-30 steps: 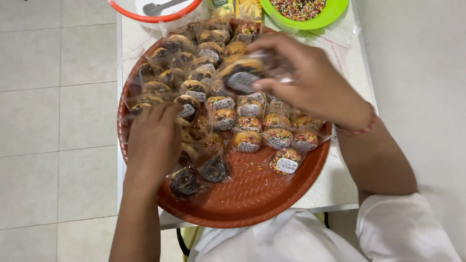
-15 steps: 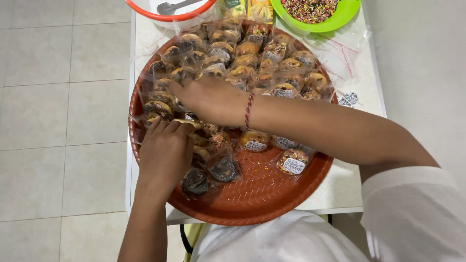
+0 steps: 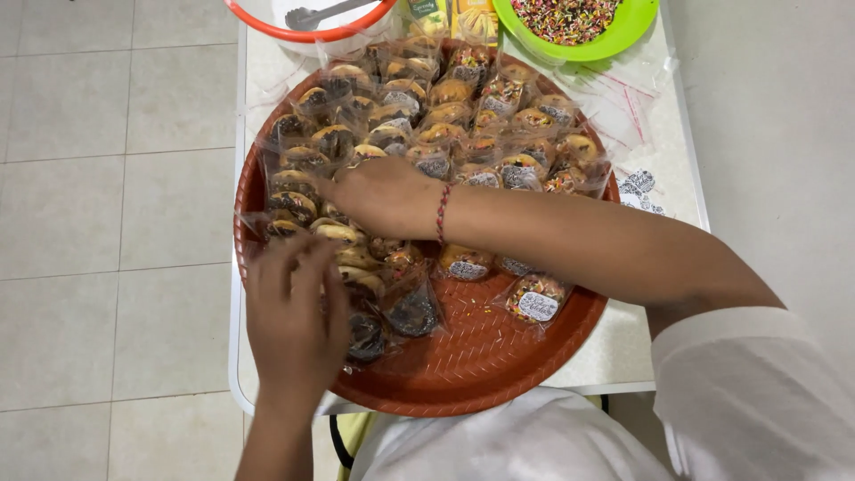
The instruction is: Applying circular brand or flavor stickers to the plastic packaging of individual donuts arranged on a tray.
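Note:
A round brown woven tray [image 3: 481,365] on a small white table holds several doughnuts wrapped in clear bags [image 3: 445,107]. My right hand [image 3: 378,196] reaches across to the tray's left side, palm down on the wrapped doughnuts there; what its fingers grip is hidden. A red thread bracelet circles that wrist. My left hand [image 3: 294,321] hovers over the tray's near-left rim with fingers spread, touching or just above a wrapped dark doughnut [image 3: 365,334]. One bagged doughnut with a white sticker [image 3: 534,298] lies apart at the near right.
A green bowl of coloured sprinkles [image 3: 579,22] sits at the far right of the table. A white bowl with an orange rim and a metal utensil [image 3: 312,18] stands at the far left. Loose clear bags [image 3: 623,98] and stickers [image 3: 641,187] lie right of the tray. Tiled floor surrounds the table.
My right hand has swept from the tray's right side across to its left. My left hand lifted slightly toward the near-left rim and its fingers spread.

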